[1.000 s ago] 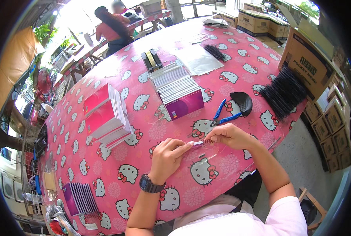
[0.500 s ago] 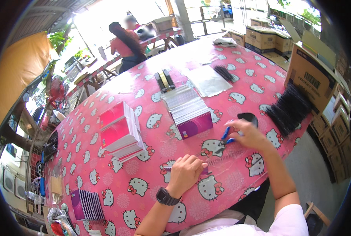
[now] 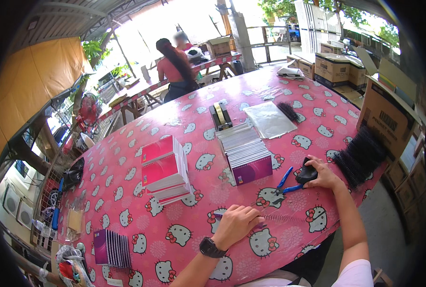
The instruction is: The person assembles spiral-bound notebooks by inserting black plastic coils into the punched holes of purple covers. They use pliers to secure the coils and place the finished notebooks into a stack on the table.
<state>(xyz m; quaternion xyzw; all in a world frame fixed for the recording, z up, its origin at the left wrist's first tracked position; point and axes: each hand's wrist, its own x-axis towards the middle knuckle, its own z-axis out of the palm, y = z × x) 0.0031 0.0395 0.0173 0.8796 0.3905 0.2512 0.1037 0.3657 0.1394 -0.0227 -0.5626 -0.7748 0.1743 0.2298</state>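
My left hand point(image 3: 239, 223), with a black watch on its wrist, is closed over a small purple notebook point(image 3: 218, 215) lying on the table; most of it is hidden under the fingers. From the notebook a thin dark spiral coil point(image 3: 285, 218) stretches out to the right. My right hand point(image 3: 323, 174) grips a rounded black object point(image 3: 307, 173), whose kind I cannot make out. Just left of it, blue-handled pliers point(image 3: 284, 183) lie on the table with their handles spread. Beyond stands a row of purple spiral notebooks point(image 3: 252, 171).
Pink-covered books point(image 3: 162, 165) are stacked left of centre, purple notebooks point(image 3: 111, 248) at the near left. Farther back are a tape dispenser point(image 3: 219, 116) and clear plastic sleeves point(image 3: 270, 119). Black coils point(image 3: 361, 158) lie beside a carton point(image 3: 387, 119) at right. Two people sit at another table.
My right hand has let go of the pliers and moved right onto the black object. The pliers now rest on the table. My left hand stays on the notebook. The view has shifted.
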